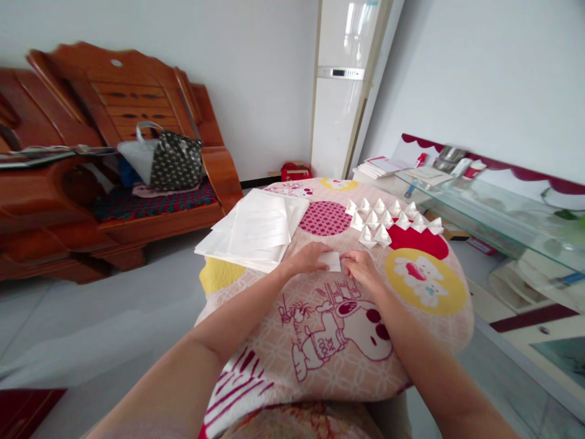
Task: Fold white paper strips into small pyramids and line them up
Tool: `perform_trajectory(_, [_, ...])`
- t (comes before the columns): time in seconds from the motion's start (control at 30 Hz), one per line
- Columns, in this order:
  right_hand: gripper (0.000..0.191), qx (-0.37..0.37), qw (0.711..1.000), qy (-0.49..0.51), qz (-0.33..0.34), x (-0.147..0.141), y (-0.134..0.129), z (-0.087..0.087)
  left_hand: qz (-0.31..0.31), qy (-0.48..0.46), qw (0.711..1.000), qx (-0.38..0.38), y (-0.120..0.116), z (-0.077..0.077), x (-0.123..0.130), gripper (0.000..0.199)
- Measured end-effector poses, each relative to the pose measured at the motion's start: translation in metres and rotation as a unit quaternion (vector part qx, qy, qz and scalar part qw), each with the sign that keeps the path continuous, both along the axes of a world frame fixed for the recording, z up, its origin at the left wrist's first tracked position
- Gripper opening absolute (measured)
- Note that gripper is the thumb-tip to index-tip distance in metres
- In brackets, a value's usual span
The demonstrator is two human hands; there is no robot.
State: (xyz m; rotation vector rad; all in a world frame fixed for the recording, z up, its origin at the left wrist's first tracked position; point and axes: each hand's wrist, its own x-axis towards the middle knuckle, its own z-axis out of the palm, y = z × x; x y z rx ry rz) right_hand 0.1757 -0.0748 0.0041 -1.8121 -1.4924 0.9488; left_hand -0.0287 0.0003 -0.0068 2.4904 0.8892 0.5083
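A small folded piece of white paper point(333, 262) lies low over the table between my two hands. My left hand point(311, 258) grips its left side, thumb and fingers closed on it. At its right edge, the curled fingers of my right hand point(360, 266) pinch the paper's border. Just beyond and to the right stand several white folded paper boats point(379, 221), set out in rows. To the left of the hands sits a stack of white sheets point(260, 225), the top one bearing faint printed lines.
A patterned cloth point(347, 366) covers the round-edged table. On the right is a glass-topped stand point(503, 207) with papers and cups. At the left, a carved wooden sofa point(132, 91) holds a dark patterned bag point(176, 161). A tall white cabinet unit point(338, 116) stands in the corner.
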Motion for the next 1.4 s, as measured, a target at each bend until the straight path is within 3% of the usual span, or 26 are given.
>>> perform_trajectory(0.13, [0.022,-0.026,0.999,0.042,0.018,-0.001,0.000,0.006,0.000,0.052,0.998,0.038,-0.003,0.000,0.008,0.064])
perform_trajectory(0.47, [0.009,-0.121,0.989,0.058,0.055,-0.003,0.018,0.020,0.033,0.066,0.997,-0.009,0.005,0.013,-0.001,0.072])
perform_trajectory(0.8, [0.026,-0.133,0.985,0.069,0.088,-0.011,0.032,0.020,0.012,-0.015,0.988,-0.156,0.023,0.013,-0.004,0.053])
perform_trajectory(1.13, [0.023,-0.091,0.995,0.043,0.022,-0.019,0.033,0.013,0.055,0.000,0.998,0.005,0.022,0.017,0.007,0.033])
perform_trajectory(1.23, [0.023,-0.093,0.995,0.037,0.005,-0.022,0.031,0.017,0.026,0.010,1.000,-0.011,0.017,0.015,0.000,0.028])
perform_trajectory(1.4, [0.020,-0.086,0.992,0.086,0.039,-0.022,0.025,0.016,0.001,-0.010,0.999,-0.037,0.013,0.011,-0.010,0.038])
